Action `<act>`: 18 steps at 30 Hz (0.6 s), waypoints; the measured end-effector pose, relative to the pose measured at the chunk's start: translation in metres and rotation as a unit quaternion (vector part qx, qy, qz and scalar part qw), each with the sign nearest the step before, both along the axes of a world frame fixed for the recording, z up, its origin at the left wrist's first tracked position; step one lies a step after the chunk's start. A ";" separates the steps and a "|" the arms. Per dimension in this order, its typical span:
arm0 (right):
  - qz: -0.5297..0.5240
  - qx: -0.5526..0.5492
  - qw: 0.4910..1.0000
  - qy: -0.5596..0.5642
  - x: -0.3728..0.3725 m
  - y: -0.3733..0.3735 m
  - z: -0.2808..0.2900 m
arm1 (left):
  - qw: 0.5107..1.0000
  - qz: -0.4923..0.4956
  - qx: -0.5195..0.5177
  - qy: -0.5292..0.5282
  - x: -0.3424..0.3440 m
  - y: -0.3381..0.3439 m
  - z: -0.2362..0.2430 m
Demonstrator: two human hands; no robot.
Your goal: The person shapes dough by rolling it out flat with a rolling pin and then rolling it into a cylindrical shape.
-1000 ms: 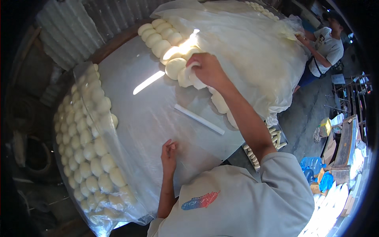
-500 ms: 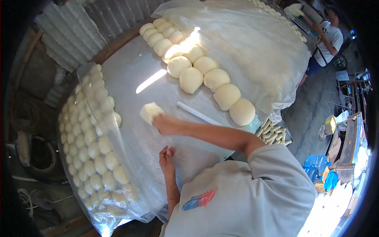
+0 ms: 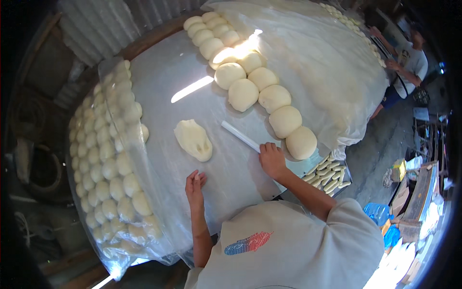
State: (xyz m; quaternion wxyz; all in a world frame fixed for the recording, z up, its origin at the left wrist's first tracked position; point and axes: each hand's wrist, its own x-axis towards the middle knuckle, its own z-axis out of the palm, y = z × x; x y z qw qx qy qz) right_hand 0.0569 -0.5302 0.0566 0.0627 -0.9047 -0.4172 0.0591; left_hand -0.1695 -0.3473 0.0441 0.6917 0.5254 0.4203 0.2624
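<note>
On the metal table (image 3: 159, 72) in front of me lies a flattened, oblong piece of dough (image 3: 192, 139), with finger dents near its lower right end. My right hand (image 3: 273, 161) has its fingers closed over the near end of a slim white rolling pin (image 3: 240, 136), which rests slantwise on the table to the right of the dough. My left hand (image 3: 195, 190) hovers just below the dough, touching nothing, its fingers loosely bent and the thumb apart. Rows of round dough balls (image 3: 243, 95) run from the far edge toward my right hand.
Many smaller dough balls (image 3: 109, 168) lie under clear plastic at the left. A plastic sheet (image 3: 308, 67) covers the far right. Thin dough sticks (image 3: 332, 176) fill a tray beyond my right arm. A co-worker (image 3: 409, 62) stands at the far right; blue water jugs (image 3: 378, 212) sit on the floor.
My right hand has let go of the dough piece and moved right onto the rolling pin. The dough now lies free, longer and flatter. My left hand has stayed close by.
</note>
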 end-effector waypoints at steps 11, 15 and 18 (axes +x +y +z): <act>0.147 0.206 0.965 0.077 -0.003 0.094 0.051 | 0.949 0.148 0.271 0.059 0.023 0.043 0.034; 0.318 0.161 0.931 -0.078 0.019 0.151 0.020 | 0.888 0.125 0.432 0.094 0.040 0.080 0.041; 0.291 0.154 0.941 -0.080 0.029 0.181 -0.008 | 0.768 -0.074 0.528 0.354 0.039 0.104 0.006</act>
